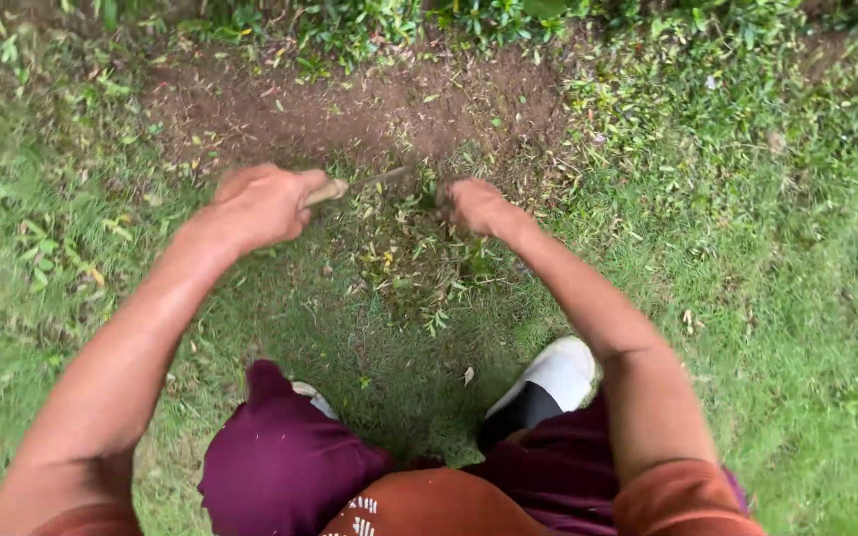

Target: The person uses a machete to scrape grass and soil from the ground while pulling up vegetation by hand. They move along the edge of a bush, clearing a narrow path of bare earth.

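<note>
My left hand (262, 203) is closed around the wooden handle (326, 193) of a small cutting tool whose thin blade (381, 179) points right, low over the ground. My right hand (473, 205) is closed on a clump of weeds (446, 191) right beside the blade's tip. Between and below the hands lies a pile of cut weeds and leaves (411, 260). The picture is blurred around both hands.
A bare patch of brown soil (369, 104) lies just beyond the hands, with leafy plants (399, 18) at the far edge. Grass (777, 228) spreads on both sides. My bent knees in maroon trousers (285, 462) and a white shoe (560, 372) are below.
</note>
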